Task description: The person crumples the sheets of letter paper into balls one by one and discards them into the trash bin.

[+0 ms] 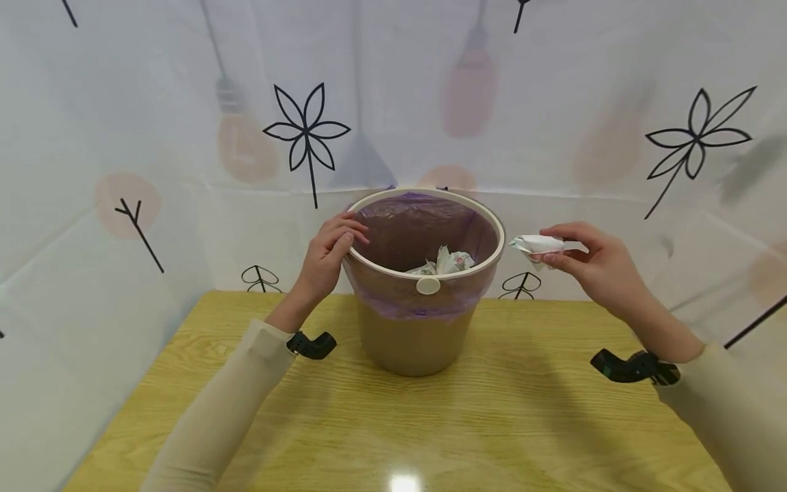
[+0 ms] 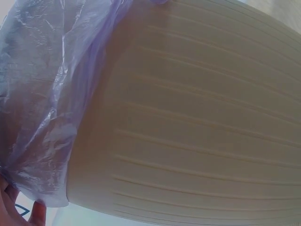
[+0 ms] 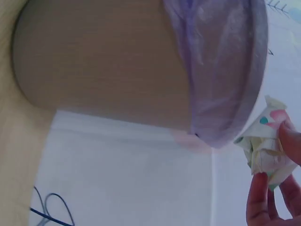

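Note:
A brown trash can (image 1: pixel 418 335) stands upright with a pale rim and a thin purple bag (image 2: pixel 42 94) folded over its top. My left hand (image 1: pixel 332 249) grips the rim at its left side, fingers over the edge. Off the right side of the rim, my right hand (image 1: pixel 599 266) pinches a crumpled piece of paper (image 3: pixel 270 141) between thumb and fingers. This paper is white with small pink and green prints. Inside the can, more crumpled paper (image 1: pixel 451 261) shows above the front rim; the bottom is hidden.
The can is on a yellow wood-grain table (image 1: pixel 393 424), near its back edge. Behind it hangs a white cloth (image 1: pixel 393 89) printed with black flowers and pale lamp shapes. Black bands (image 1: pixel 313 345) sit on both wrists.

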The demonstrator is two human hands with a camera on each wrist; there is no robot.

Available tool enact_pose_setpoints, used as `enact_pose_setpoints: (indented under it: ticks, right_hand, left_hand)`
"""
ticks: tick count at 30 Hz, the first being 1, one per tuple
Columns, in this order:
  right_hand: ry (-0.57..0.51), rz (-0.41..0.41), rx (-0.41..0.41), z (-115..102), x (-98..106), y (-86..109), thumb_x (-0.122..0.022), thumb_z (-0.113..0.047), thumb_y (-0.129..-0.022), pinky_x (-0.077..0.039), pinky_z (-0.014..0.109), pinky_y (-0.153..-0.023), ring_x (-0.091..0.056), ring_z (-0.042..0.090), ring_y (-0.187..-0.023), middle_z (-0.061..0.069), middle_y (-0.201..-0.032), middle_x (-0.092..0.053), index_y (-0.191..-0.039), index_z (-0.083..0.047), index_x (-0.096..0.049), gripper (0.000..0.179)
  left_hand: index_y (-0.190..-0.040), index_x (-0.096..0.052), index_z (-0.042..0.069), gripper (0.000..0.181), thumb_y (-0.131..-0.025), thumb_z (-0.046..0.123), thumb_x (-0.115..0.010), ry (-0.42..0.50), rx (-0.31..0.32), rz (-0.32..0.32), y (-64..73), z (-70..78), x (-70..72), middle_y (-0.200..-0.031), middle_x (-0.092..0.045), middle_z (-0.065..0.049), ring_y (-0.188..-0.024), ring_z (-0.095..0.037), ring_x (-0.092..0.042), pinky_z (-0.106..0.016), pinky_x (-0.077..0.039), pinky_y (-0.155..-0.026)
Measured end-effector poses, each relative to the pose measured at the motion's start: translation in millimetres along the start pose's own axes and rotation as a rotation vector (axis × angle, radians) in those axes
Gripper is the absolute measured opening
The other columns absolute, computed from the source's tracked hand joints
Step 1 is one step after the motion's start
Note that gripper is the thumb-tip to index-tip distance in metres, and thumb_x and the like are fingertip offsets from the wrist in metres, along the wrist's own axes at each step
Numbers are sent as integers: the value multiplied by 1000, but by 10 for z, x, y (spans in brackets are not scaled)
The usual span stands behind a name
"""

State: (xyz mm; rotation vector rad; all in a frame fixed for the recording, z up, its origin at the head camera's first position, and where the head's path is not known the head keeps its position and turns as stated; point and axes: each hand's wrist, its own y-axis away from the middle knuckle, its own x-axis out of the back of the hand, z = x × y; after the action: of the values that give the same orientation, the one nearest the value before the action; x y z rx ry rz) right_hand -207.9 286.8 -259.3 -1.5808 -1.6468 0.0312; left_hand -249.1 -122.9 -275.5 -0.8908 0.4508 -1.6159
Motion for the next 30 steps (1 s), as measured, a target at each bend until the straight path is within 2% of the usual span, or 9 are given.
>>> enact_pose_setpoints:
  ticks: [9,13,17,20,23,27,30]
  right_hand:
    - [20,-204,-65,-97,172,-453,-68,-2,-94,-54,20,-76,-63,13,-91,-2,-116,-62,-126,1,-66,32]
    - [36,-272,-113,-140,235,-643,-68,-8,-95,-52,21,-77,-63,14,-93,-1,-114,-65,-128,-1,-64,34]
    - [74,-324,-127,-170,265,-807,-68,-13,-96,-48,21,-80,-59,17,-100,1,-115,-65,-128,-4,-64,34]
    - [110,-362,-138,-215,263,-906,-69,-18,-96,-47,23,-81,-59,20,-98,3,-112,-68,-128,-8,-66,35]
    - [138,-422,-160,-271,243,-1013,-70,-23,-95,-42,33,-90,-58,20,-101,5,-113,-70,-130,-12,-66,36]
    - [143,-521,-193,-331,203,-1174,-67,-22,-97,-35,49,-99,-54,22,-113,7,-121,-67,-133,-11,-65,37]
    - [143,-589,-207,-363,178,-1271,-64,-18,-99,-35,53,-103,-51,24,-121,7,-126,-65,-135,-8,-63,37]
  left_hand:
    - [-98,-66,-16,29,-101,-2,-41,30,23,1,16,-13,8,-120,-59,-31,-139,-44,-33,-49,-23,-116]
    - [-98,-66,-15,28,-101,-2,-41,39,19,6,14,-18,4,-121,-58,-31,-139,-44,-33,-50,-23,-116]
    - [-99,-66,-15,29,-101,-2,-41,39,15,2,13,-31,-2,-122,-58,-31,-139,-44,-32,-50,-22,-116]
    - [-100,-66,-15,29,-101,-2,-41,38,11,-4,16,-48,-5,-123,-57,-31,-140,-43,-31,-50,-21,-117]
    - [-101,-66,-15,29,-101,-1,-40,37,15,-11,23,-56,6,-124,-57,-31,-140,-42,-31,-51,-20,-117]
    - [-100,-66,-16,29,-101,-2,-40,36,11,-19,20,-44,25,-124,-56,-32,-140,-44,-29,-52,-20,-117]
    - [-99,-65,-17,29,-101,-3,-40,40,-2,-24,7,-32,24,-123,-55,-33,-140,-46,-29,-52,-20,-116]
